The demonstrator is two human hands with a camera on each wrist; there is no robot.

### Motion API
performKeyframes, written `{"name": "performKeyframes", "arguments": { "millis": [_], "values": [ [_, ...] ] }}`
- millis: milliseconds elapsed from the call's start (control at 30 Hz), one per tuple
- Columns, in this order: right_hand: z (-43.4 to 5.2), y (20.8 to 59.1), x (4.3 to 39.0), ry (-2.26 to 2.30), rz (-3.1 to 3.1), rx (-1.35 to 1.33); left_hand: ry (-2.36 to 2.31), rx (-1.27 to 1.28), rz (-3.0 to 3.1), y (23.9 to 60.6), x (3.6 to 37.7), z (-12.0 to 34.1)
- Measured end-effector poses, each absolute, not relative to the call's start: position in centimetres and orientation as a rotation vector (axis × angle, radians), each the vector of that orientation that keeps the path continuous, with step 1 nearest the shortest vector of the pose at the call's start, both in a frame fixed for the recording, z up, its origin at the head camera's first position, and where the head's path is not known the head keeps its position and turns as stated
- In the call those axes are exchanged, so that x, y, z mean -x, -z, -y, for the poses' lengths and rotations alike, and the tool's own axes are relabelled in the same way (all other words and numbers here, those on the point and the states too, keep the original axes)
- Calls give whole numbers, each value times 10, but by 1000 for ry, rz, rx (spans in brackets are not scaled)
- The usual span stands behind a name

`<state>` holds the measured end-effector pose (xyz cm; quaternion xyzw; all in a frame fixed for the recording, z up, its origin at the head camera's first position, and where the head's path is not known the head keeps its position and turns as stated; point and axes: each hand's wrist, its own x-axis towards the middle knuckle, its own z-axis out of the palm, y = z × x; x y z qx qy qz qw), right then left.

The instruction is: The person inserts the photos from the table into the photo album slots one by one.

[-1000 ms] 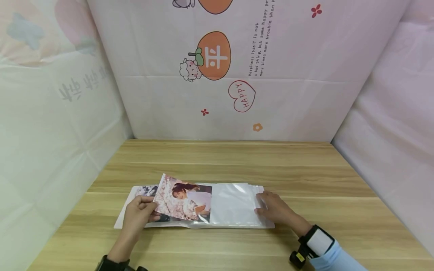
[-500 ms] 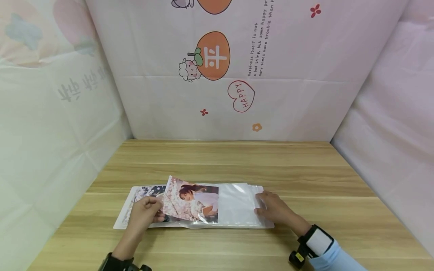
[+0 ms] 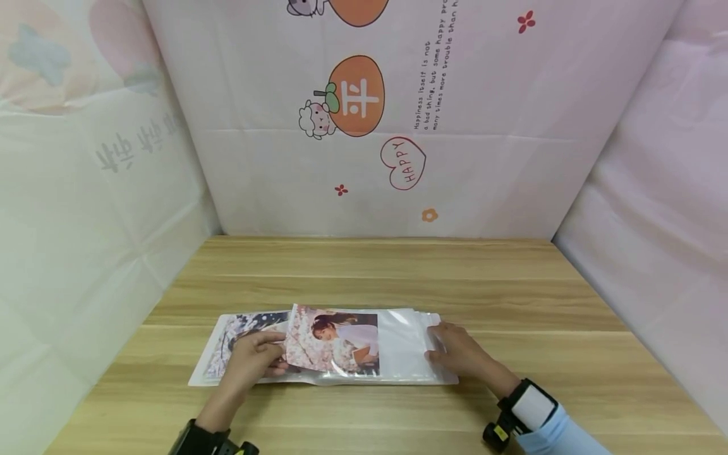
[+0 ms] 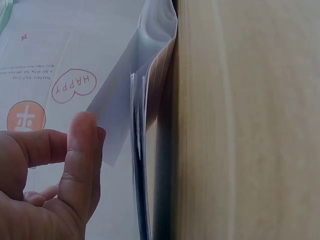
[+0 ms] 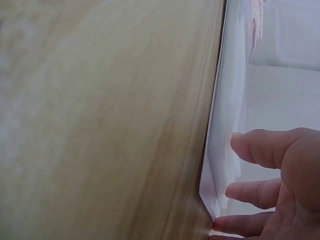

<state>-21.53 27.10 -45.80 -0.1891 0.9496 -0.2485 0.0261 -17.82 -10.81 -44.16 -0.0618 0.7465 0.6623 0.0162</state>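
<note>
An open photo album [image 3: 398,344] with clear plastic sleeves lies on the wooden table. Its left page holds a dark blossom picture [image 3: 216,354]. My left hand [image 3: 254,361] pinches the left edge of a pink cherry-blossom photo [image 3: 307,344] showing a person, between thumb and fingers. The photo's right part lies within the glossy sleeve; its left end sticks out, tilted up from the album, as the left wrist view shows. My right hand [image 3: 457,351] rests at the right page's outer edge, thumb and fairly straight fingers touching the plastic [image 5: 232,100].
The wooden table [image 3: 364,272] extends behind and in front of the album. A white printed cloth [image 3: 483,177] stands as a wall at the back, with white cloth walls on both sides. Each wrist wears a black strap with a camera.
My left hand has moved to the right, sliding the photo further across the right page and lowering its raised end. More of the left picture shows. The right hand has stayed in place.
</note>
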Motion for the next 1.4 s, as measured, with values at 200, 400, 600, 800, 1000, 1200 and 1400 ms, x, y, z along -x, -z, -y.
{"name": "performKeyframes", "arguments": {
  "millis": [200, 400, 600, 800, 1000, 1200, 1400],
  "values": [
    [-271, 458, 215, 758, -2938, 577, -2024, 136, -2307, 440, 180, 101],
    [-270, 457, 215, 766, -2927, 560, -1974, 62, -2327, 442, 182, 95],
    [-269, 458, 216, 739, -2930, 543, -1920, 21, -2314, 446, 184, 89],
    [-269, 459, 217, 734, -2938, 546, -1884, -44, -2272, 447, 187, 85],
    [-271, 460, 217, 729, -2950, 561, -1842, -113, -2247, 446, 190, 79],
    [-271, 459, 215, 731, -2962, 587, -1814, -136, -2245, 447, 192, 74],
    [-270, 458, 214, 726, -2959, 583, -1789, -153, -2246, 446, 193, 71]
  ]
}}
